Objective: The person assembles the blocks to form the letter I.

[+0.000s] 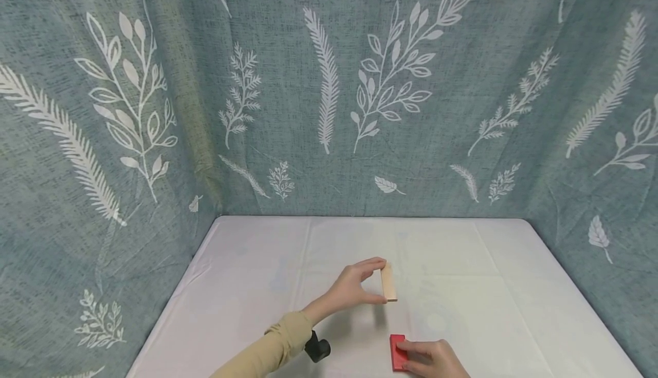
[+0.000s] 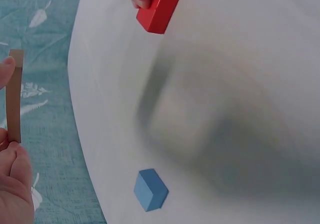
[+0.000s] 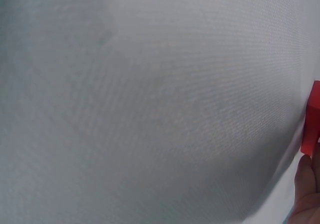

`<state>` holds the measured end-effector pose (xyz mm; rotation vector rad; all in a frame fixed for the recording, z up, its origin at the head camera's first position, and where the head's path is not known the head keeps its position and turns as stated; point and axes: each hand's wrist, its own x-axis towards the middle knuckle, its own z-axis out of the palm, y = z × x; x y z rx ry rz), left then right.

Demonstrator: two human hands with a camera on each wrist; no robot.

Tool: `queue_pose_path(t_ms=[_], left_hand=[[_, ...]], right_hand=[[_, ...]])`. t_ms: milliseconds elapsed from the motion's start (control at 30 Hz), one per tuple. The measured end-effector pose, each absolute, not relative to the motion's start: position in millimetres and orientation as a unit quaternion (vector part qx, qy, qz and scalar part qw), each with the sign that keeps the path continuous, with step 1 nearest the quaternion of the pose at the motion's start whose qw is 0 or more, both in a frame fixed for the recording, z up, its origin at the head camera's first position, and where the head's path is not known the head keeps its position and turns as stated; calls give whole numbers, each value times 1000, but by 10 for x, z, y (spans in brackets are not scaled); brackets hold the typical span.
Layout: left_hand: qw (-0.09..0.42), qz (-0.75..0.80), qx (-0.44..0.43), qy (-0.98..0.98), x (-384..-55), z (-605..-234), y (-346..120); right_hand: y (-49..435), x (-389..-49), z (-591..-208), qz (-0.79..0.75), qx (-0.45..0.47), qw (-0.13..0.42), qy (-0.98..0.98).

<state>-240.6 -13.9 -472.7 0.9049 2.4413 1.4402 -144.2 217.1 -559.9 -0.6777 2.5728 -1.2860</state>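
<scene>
My left hand (image 1: 354, 285) pinches a pale wooden block (image 1: 389, 282) by its two ends, thumb at the near end and fingers at the far one. The block is raised over the table, and its shadow falls on the cloth below. In the left wrist view this wooden block (image 2: 14, 96) shows edge-on at the left. Nearer to me, my right hand (image 1: 434, 358) grips a red block (image 1: 398, 353) from its right side. The right wrist view catches only part of the red block (image 3: 312, 119), with fingertips (image 3: 305, 174) against its lower end.
A small blue block (image 2: 151, 190) lies on the white tablecloth (image 1: 462, 298) in the left wrist view. A black rounded device (image 1: 317, 348) sits under the left wrist. Leaf-patterned green curtains (image 1: 308, 184) enclose the table's back and sides.
</scene>
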Motion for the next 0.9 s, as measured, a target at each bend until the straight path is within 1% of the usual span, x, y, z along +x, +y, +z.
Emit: queue_pose_path(t_ms=[300, 667, 900], left_hand=[[86, 496, 304, 809, -2404, -4783, -31], [93, 486, 297, 816, -2388, -4928, 48], [101, 475, 291, 825, -2379, -5039, 80]], right_hand=[[2170, -1438, -5627, -447, -234, 91, 859], [2196, -1435, -5698, -457, -285, 31, 842], [2193, -1432, -5686, -456, -262, 56, 849]])
